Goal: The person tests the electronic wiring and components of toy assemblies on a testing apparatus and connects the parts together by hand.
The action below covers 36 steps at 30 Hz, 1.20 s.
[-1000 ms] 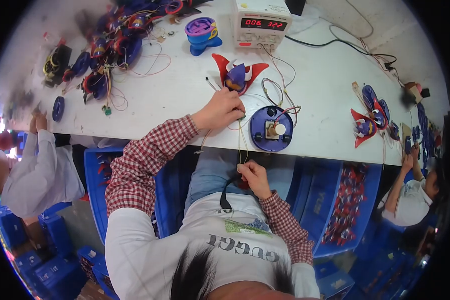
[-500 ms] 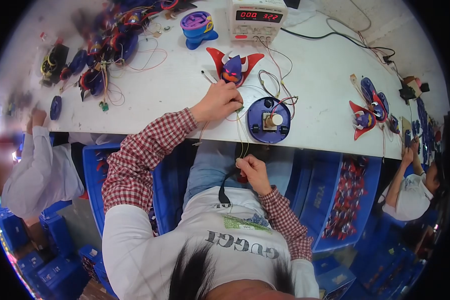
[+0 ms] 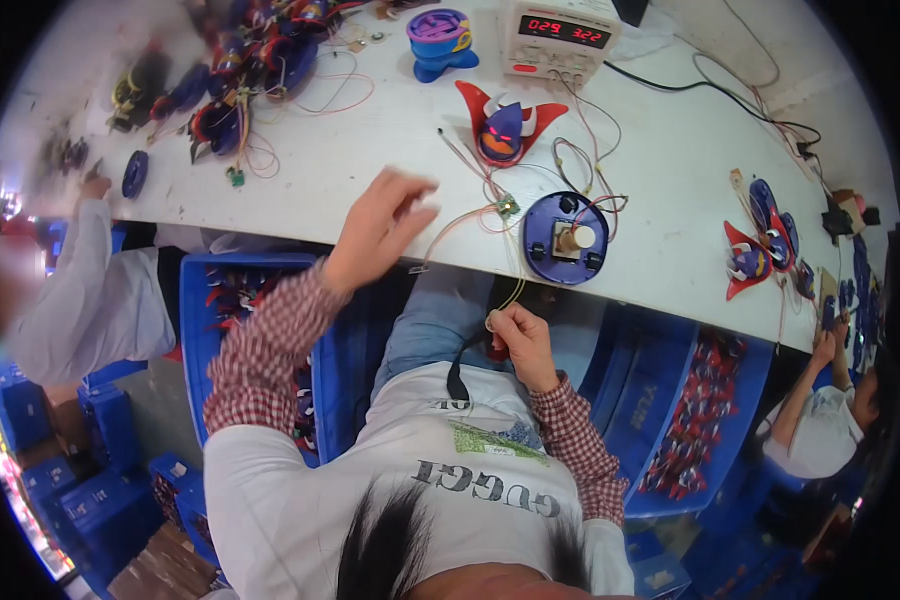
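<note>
My left hand hovers above the table's front edge, fingers apart and holding nothing. My right hand, low in front of my lap, pinches thin yellow wires with a small round piece at their end. The wires run up to a small green circuit board lying on the table. Behind the board sits a purple toy head with white horns, red wings and an orange lower face; its eyes glow red. Right of the board is a round purple base with a white cylinder in its middle.
A power supply with a lit red display stands at the back, near a blue and purple toy. Toy parts are heaped at left; another winged toy lies right. Blue crates flank my legs. People sit on both sides.
My left hand has let go at the circuit board and moved left, opening. The supply's left reading went from 000 to 029. My right hand keeps its pinch; the view has shifted slightly.
</note>
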Each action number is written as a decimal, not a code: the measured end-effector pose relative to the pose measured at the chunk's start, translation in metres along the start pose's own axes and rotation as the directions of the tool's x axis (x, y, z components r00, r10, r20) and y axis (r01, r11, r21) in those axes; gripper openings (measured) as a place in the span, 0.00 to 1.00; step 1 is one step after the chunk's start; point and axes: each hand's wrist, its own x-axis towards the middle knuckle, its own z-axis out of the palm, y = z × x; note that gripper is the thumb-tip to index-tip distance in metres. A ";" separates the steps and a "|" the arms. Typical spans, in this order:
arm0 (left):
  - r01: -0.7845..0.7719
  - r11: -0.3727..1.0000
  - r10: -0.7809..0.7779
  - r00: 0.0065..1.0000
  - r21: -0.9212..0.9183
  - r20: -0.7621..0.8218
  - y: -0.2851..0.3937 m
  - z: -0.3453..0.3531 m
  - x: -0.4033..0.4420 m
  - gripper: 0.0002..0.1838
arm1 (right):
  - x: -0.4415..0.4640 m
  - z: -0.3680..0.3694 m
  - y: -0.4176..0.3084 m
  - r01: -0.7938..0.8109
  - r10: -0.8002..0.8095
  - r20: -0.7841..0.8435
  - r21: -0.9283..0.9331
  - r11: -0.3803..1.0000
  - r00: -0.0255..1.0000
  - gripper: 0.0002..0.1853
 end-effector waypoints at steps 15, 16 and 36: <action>0.287 0.905 -0.325 0.943 -0.313 -0.077 0.002 0.032 -0.068 0.07 | -0.006 0.034 -0.053 -0.117 0.096 0.190 0.099 0.988 0.977 0.08; 0.373 0.812 -0.425 0.905 -0.448 -0.018 0.009 0.030 -0.066 0.06 | -0.006 0.035 -0.055 -0.127 0.102 0.207 0.113 0.985 0.973 0.08; 0.309 0.803 -0.365 0.931 -0.510 -0.011 0.011 0.040 -0.052 0.04 | 0.017 0.058 -0.061 0.405 -0.390 0.119 -0.372 0.835 0.913 0.07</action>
